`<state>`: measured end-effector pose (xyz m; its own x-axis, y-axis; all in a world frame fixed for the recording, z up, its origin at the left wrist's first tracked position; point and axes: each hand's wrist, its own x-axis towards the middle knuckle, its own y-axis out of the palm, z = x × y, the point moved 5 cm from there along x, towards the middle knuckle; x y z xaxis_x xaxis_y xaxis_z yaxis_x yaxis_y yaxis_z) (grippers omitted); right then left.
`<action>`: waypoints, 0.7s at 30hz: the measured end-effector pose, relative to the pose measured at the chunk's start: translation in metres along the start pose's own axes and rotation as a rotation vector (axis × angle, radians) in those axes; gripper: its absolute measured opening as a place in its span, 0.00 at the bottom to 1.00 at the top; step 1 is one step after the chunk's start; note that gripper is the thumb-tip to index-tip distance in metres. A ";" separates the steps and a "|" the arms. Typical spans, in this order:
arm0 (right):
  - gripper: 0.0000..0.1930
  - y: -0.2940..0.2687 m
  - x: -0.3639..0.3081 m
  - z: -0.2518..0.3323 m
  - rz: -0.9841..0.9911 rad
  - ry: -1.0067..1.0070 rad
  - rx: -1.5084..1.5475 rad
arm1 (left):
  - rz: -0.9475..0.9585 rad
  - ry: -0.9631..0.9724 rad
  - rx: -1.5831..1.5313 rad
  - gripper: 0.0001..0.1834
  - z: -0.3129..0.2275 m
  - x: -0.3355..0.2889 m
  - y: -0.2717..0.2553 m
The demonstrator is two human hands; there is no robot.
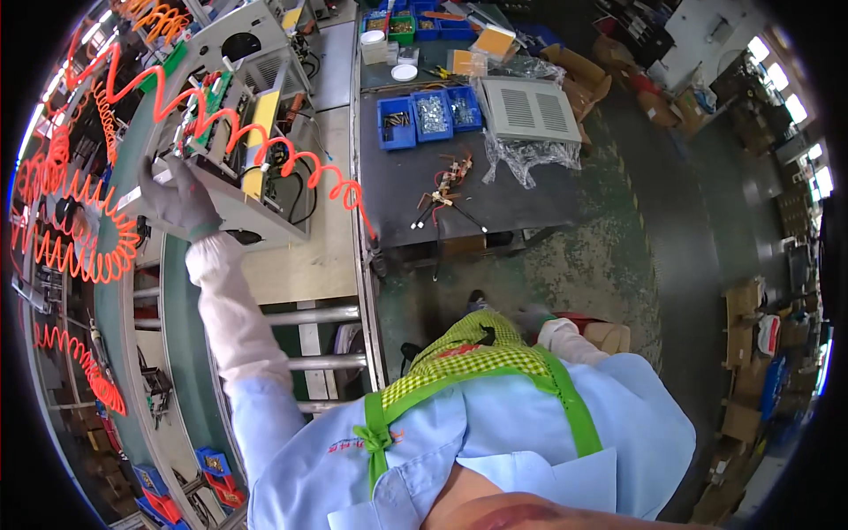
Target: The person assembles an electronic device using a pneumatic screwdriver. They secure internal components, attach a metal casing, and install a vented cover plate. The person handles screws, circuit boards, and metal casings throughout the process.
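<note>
My left hand (184, 200), in a dark grey glove, reaches to the front edge of an open metal chassis (256, 216) and grips it there. Inside the chassis stand a green circuit board (212, 110) and a yellow strip (261, 132), with wires around them. A coiled orange air hose (234, 132) hangs across in front of the chassis. Down beside my apron is my right hand (533, 320), gloved and partly dark; its fingers are too unclear to read, and nothing can be made out in it.
On the dark bench to the right lie blue bins of screws (433, 115), a wire harness (446, 194) and a vented metal cover (530, 110) on plastic wrap. A roller conveyor (327, 362) runs below the chassis. More orange coiled hoses (75, 238) hang at the left.
</note>
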<state>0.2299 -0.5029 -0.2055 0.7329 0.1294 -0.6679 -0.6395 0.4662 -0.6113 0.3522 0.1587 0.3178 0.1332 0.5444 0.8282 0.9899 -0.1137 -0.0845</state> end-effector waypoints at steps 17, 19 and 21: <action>0.24 -0.292 0.020 -0.154 -0.152 0.237 0.122 | 1.441 -0.830 -0.562 0.20 -0.142 -0.564 0.363; 0.25 -0.327 0.035 -0.162 -0.197 0.171 0.102 | 1.396 -0.865 -0.441 0.21 -0.141 -0.579 0.401; 0.26 -0.335 0.051 -0.175 -0.240 0.111 0.156 | 1.370 -0.785 -0.275 0.23 -0.147 -0.577 0.425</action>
<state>0.4406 -0.8058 -0.1091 0.8231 -0.0931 -0.5602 -0.4018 0.6016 -0.6904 0.6893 -0.3254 -0.1145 0.9475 0.1737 -0.2683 0.0825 -0.9440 -0.3196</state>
